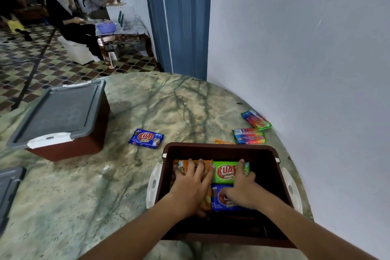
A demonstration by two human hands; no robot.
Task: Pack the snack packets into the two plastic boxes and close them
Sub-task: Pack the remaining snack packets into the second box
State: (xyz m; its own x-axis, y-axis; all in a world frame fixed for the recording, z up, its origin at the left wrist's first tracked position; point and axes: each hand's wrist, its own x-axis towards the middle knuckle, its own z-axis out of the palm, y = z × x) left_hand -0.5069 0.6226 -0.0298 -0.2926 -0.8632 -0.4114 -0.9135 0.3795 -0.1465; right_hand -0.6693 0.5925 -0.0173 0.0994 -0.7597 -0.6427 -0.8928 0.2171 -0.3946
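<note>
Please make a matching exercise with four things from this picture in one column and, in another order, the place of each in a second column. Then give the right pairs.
Things:
1. green packet
2. blue packet on the table
3. closed box
4. left hand

Places:
A. far left of the table, grey lid on
B. inside the open box, under the right hand
C. flat on the orange packet in the open box
D. on the marble between the two boxes

Pairs: 1-B, 2-D, 3-A, 4-C

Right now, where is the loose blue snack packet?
The blue packet lies flat on the table, between the closed box at left and the open box.
</note>
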